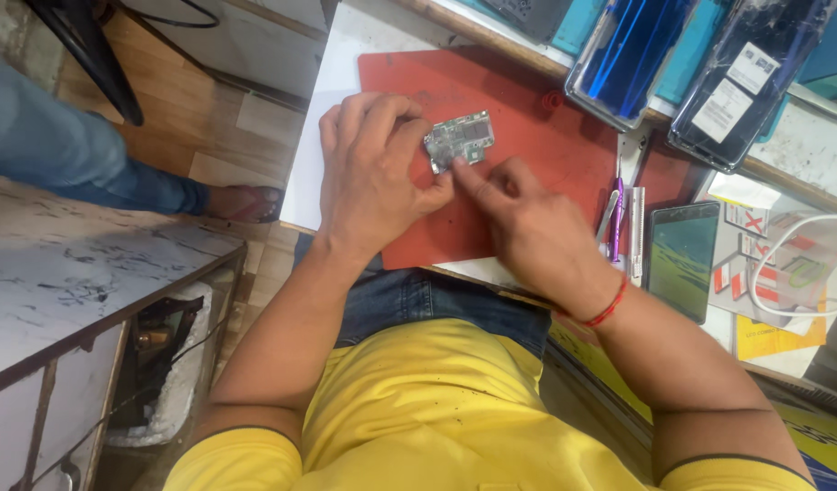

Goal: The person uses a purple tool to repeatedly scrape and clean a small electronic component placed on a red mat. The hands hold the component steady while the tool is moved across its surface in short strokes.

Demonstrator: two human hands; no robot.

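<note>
A small green phone circuit board (461, 139) lies over the red work mat (528, 118). My left hand (375, 168) pinches the board's left edge between thumb and fingers. My right hand (528, 227) is mostly curled, and its index fingertip presses against the board's lower edge. A red thread circles my right wrist.
Tweezers and a purple tool (616, 218) lie at the mat's right edge beside a phone with a dark screen (680, 259). Two phone shells (630, 50) (751, 77) rest at the back. A white cable (791, 273) loops over papers at the right. Another person's leg (82, 155) is on the left.
</note>
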